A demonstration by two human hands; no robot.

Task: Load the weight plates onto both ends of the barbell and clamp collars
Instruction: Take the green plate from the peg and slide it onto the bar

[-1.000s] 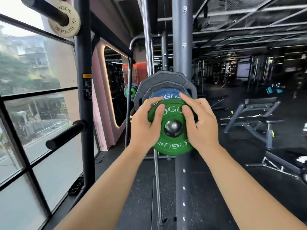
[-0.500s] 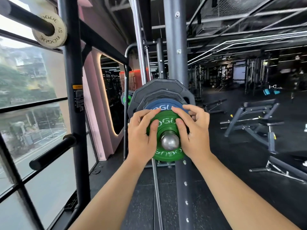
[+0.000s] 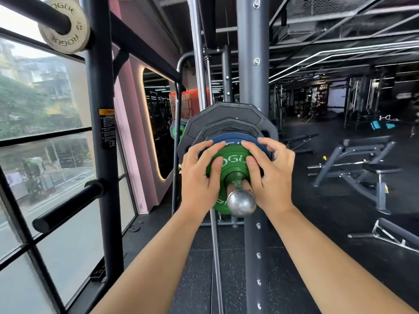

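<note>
Head view, at one end of the bar.

Left grip [image 3: 199,177]: fingers spread and nearly straight, laid on the left half of the green plate [image 3: 233,160], thumb on its face beside the hub. It is apart and wraps round nothing.

Right grip [image 3: 273,177]: thumb and forefinger tips on the right half of the green plate. The other fingers are arched, with their tips at the rim of the blue plate [image 3: 231,138] behind. This one is also apart, pressing rather than clamped on anything.

The green plate sits on the barbell sleeve [image 3: 241,201], outermost in the stack. The sleeve's rounded steel end sticks out towards me between my two wrists. Behind the green plate is the blue plate, and behind that two black plates [image 3: 226,114], each wider than the one in front. I cannot tell whether the green plate touches the blue one.

Another green plate [image 3: 176,131] shows at the far end, past the stack's left edge.

The rack upright [image 3: 251,64] rises just behind the stack. To the left, a small pale plate [image 3: 64,34] hangs on an upper storage peg, with a bare peg [image 3: 68,207] lower down beside the window [image 3: 45,98]. A bench [image 3: 362,171] stands on the floor well off to the right.
</note>
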